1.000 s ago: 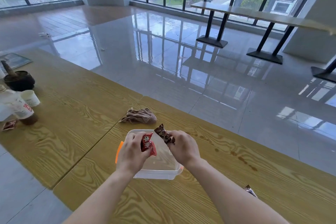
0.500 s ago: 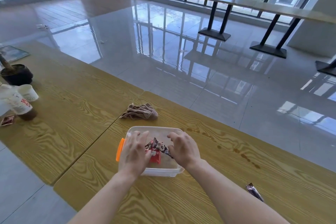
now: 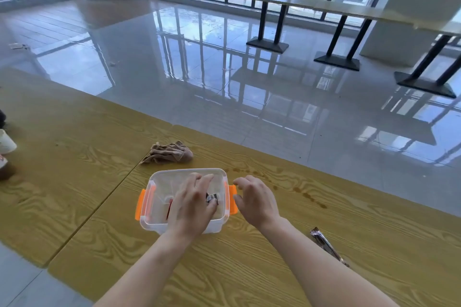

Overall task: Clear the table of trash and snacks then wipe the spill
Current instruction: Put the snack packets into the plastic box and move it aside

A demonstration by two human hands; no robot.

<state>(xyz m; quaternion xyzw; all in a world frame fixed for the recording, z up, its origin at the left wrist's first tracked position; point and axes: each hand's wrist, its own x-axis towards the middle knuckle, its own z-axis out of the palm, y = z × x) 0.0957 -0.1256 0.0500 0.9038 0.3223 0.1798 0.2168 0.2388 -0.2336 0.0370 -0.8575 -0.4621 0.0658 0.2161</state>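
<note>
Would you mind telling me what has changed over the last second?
Both snack packets went down into the clear plastic box with orange clips. The right hand let go and drew out to the right; the left hand rests over the packets. The brown cloth, spill drops and dark wrapper stayed put.

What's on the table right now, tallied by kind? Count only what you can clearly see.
Clear plastic box with orange latches: 1
Snack packets inside the box: 2, red and dark, both partly hidden by the left hand
Snack packet loose on the table: 1, dark
Brown cloth: 1
Paper cup at the left edge: 1
Total: 6
</note>
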